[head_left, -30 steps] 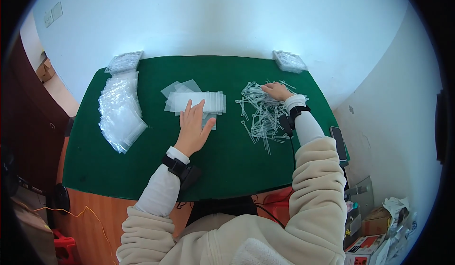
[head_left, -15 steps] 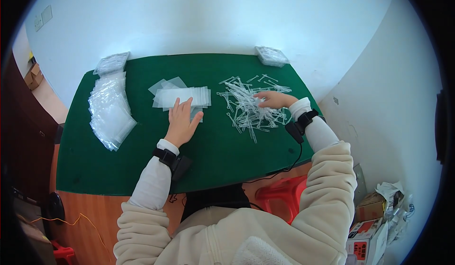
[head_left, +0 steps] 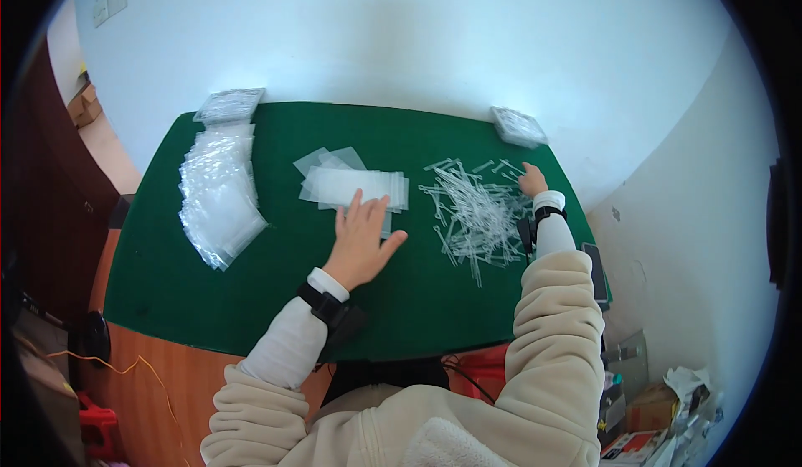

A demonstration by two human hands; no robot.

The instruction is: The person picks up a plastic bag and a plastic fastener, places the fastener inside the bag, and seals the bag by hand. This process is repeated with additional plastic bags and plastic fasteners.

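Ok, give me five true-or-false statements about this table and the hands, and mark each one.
1. The left hand, spread open, overlaps the near edge of the translucent sheets in this view. True.
2. The right hand is at the near left side of the clear sticks. False: it is at their far right side.
3. A fanned row of clear bags lies left of the sheets. True.
4. The table cover is red. False: it is green.
5. Black straps sit just behind both hands. True.
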